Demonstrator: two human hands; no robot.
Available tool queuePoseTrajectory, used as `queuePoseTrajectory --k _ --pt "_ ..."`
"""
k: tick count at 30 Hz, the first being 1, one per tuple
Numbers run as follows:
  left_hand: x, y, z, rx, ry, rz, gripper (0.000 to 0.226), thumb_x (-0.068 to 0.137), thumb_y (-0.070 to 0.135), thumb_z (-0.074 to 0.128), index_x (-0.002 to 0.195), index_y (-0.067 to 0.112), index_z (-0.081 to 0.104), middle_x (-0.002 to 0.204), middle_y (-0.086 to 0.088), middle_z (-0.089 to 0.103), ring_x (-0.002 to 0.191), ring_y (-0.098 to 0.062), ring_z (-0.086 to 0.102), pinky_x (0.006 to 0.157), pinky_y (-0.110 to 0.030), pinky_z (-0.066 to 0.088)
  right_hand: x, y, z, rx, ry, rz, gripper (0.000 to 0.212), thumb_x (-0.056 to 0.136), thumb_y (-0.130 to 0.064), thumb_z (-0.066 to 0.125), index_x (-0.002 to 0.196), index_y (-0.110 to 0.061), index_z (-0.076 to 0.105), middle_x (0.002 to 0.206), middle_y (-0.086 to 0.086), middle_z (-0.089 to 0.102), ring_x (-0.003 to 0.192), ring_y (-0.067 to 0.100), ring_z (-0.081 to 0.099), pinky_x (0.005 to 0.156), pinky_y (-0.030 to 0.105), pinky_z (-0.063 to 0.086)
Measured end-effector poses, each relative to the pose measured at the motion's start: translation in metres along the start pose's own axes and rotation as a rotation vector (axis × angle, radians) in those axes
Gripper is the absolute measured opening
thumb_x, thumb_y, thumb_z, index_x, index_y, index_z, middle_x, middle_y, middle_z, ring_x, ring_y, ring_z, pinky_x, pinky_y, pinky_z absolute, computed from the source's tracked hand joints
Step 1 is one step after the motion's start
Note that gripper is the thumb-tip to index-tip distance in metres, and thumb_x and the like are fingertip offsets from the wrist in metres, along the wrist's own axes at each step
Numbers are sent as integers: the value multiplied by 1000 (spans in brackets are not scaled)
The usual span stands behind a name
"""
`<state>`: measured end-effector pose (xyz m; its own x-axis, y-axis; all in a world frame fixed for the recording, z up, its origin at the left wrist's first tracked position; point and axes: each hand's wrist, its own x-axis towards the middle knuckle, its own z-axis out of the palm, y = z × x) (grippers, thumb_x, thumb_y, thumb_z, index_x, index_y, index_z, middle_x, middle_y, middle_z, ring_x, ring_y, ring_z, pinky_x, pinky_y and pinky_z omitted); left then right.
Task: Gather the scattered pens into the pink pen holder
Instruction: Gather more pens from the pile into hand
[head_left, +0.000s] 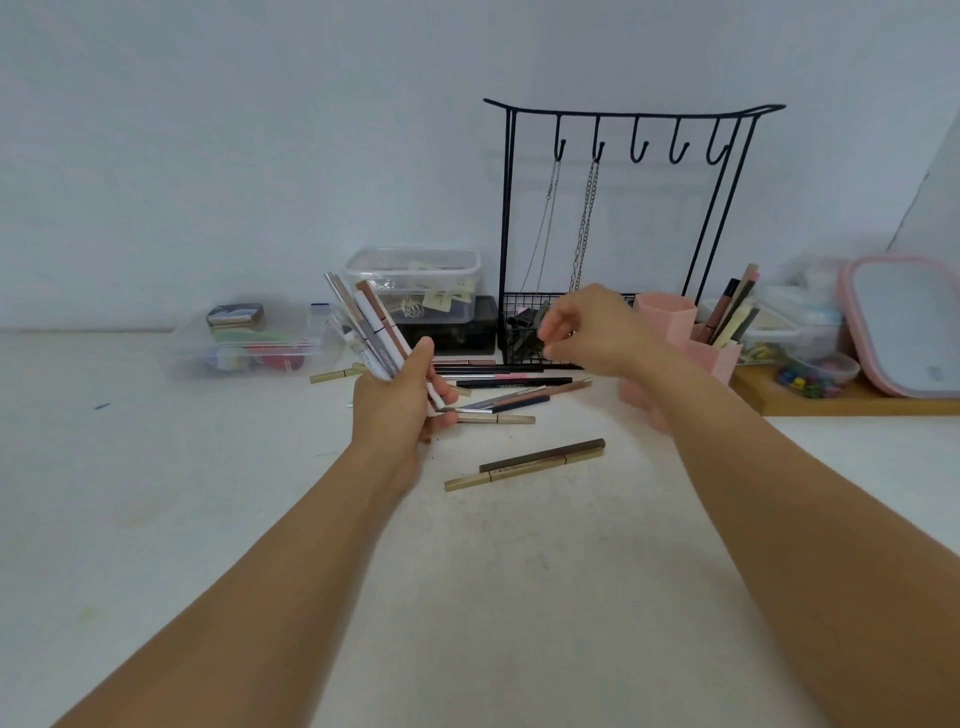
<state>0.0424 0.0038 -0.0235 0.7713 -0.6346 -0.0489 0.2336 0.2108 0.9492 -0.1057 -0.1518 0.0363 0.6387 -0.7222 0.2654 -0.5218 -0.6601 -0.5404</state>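
Pink pen holder (691, 332) stood at right, just beside wire rack (623, 234), w/ several pens already upright in rear compartment; front hexagonal cup looked empty, tho inside not fully visible. Left hand (402, 402) closed round a fanned bundle of pens (371, 325), tips pointing up and away, splayed rather than squared. Right hand (592, 332) hovered empty above table (493, 597), fingers loosely curled and half-open, between bundle and holder. Still scattered: a cluster of pens (498, 387) lying criss-cross near left hand, plus a pair of beige/brown pens (530, 462) nearer the body, touching side by side.

Judged step: collecting loose ones into the bundle before dropping the lot in.

Best approach, prob.:
- took nearest pair first, pinched together mid-length, since parallel already.
- passed each pick into left grip w/ ends aligned; tightened fan first, else outer pens could slip out.
- avoided raking the cluster — round barrels likely to roll toward rack.
- once bundle got thick, carried it over to holder vertical, tapped ends level, lowered into emptier cup.
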Motion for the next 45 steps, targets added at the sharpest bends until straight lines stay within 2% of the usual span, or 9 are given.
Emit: queuePoseTrajectory --k 2,6,10,18,22,26,30,35,45 --pt "0 0 0 18 6 -2 27 95 35 70 82 14 60 59 -1 57 52 -12 55 44 -25 47 2 12 -1 -119 -69 45 18 84 1 74 92 -15 74 94 3 72 78 10 65 61 17 46" --pt "3 0 -2 67 12 -14 30 95 33 69 74 17 54 54 2 52 48 -12 46 38 -23 31 2 18 12 -280 -193 28 25 84 -2 76 107 -11 76 104 4 72 95 19 66 81 24 49" --pt "4 0 -3 86 3 -44 26 96 31 68 80 17 53 54 3 48 46 -12 41 40 -23 27 2 24 22 -302 -193 38 18 86 -3 75 101 -12 78 106 5 72 101 22 66 93 30 52" --pt "4 -1 -3 111 -49 -68 26 93 36 72 88 16 57 47 7 43 41 -9 34 38 -22 25 0 23 10 -253 -274 37 13 90 -5 71 100 -11 75 89 0 66 87 16 61 78 25 47" --pt "5 -3 -3 101 -67 -66 29 93 37 72 102 13 59 49 6 44 42 -9 37 40 -22 26 -4 3 -1 -3 -325 26 6 97 -8 62 100 -11 67 88 6 74 74 13 66 62 23 49" --pt "6 -5 -4 105 -74 -63 48 91 41 74 120 5 62 52 3 51 45 -9 46 37 -21 30 -16 -20 1 467 -485 23 13 102 -8 54 111 1 58 104 19 75 81 20 71 72 27 59" --pt "4 -3 -2 72 -153 -76 50 87 49 76 112 17 48 51 5 43 44 -9 39 37 -20 27 -16 -32 10 709 -577 5 10 101 -9 57 108 -2 60 107 23 72 84 25 72 82 32 62" --pt "-2 -2 1 87 -227 -64 47 85 63 68 75 19 55 52 3 42 46 -11 37 40 -22 25 -16 -40 23 689 -553 -48 10 97 -10 64 102 -1 67 87 15 73 78 20 71 78 31 61" --pt "-1 -2 -2 66 -226 -9 33 86 47 75 95 17 67 62 -2 58 50 -11 46 39 -20 28 -22 -54 56 640 -247 -66 12 82 2 77 90 10 73 72 18 66 55 11 60 54 19 51"
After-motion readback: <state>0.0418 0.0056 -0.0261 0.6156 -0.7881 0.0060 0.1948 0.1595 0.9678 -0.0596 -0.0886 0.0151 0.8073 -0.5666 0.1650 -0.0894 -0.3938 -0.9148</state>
